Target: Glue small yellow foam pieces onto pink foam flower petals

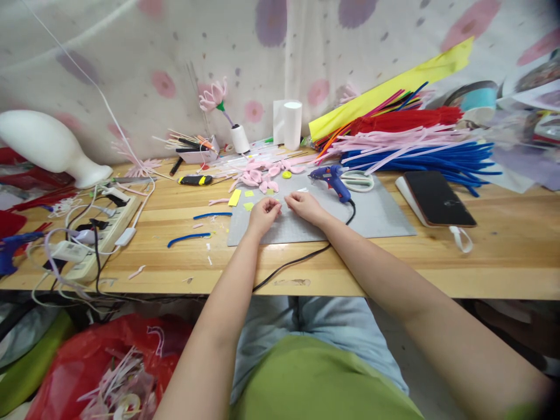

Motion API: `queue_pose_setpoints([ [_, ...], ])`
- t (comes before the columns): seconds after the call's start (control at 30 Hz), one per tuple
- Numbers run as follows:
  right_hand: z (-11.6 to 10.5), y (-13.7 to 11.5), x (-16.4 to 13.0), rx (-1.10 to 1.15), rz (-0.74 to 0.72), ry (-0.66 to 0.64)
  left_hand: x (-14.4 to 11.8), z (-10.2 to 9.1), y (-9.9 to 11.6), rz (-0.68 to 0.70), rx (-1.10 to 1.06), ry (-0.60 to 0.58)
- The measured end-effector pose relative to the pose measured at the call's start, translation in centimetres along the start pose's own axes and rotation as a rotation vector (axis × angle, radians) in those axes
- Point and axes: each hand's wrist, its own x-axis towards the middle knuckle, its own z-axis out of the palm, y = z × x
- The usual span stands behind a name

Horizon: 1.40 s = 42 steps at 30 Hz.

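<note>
The left hand (pixel 263 216) is pinching, thumb and fingertips drawn together, and the right hand (pixel 305 206) is curling into a similar closed grip just beside it, a narrow gap separating them. Whether either is holding something small, I cannot tell. Both are hanging over or resting on the gray mat (pixel 376 216). Yellow-green squares (pixel 248 206) are lying just beyond the left hand, with pink petals (pixel 254 177) clustering farther back. A blue glue gun (pixel 333 179) is lying beyond the right hand, its black cord (pixel 301 255) running under the right forearm and across the table (pixel 503 256). Blue stems (pixel 189 238) are lying to the left; a phone (pixel 437 195) is leaning at the right. Behind, red stems (pixel 406 121) and a yellow sheet (pixel 389 87) are crowding the back. Both forearms are reaching forward and converging, palms turning inward.
</note>
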Motion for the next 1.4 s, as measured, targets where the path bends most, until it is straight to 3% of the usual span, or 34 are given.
queue_pose_setpoints([
  [0.13, 0.1, 0.1, 0.2, -0.045, 0.054, -0.002, 0.0, 0.0, -0.1, 0.011, -0.003, -0.033],
  [0.4, -0.6, 0.1, 0.2, 0.003, -0.058, -0.033, 0.0, 0.0, -0.1, 0.006, 0.015, -0.005],
  [0.57, -0.8, 0.7, 0.5, -0.068, -0.026, -0.001, 0.0, -0.1, -0.4, 0.024, 0.026, 0.0],
  [0.73, -0.9, 0.9, 0.6, -0.005, 0.041, -0.077, 0.0, -0.1, -0.3, 0.037, 0.005, 0.009],
  [0.9, -1.2, 0.5, 0.1, 0.054, 0.013, -0.119, 0.0, -0.1, 0.0, 0.011, -0.061, 0.014],
  [1.17, 0.0, 0.2, 0.5, 0.051, -0.03, -0.095, 0.2, 0.0, -0.2, 0.062, 0.018, -0.036],
  [1.4, 0.3, 0.6, 0.6, 0.146, 0.022, -0.09, 0.1, -0.1, 0.4, -0.017, -0.045, -0.002],
])
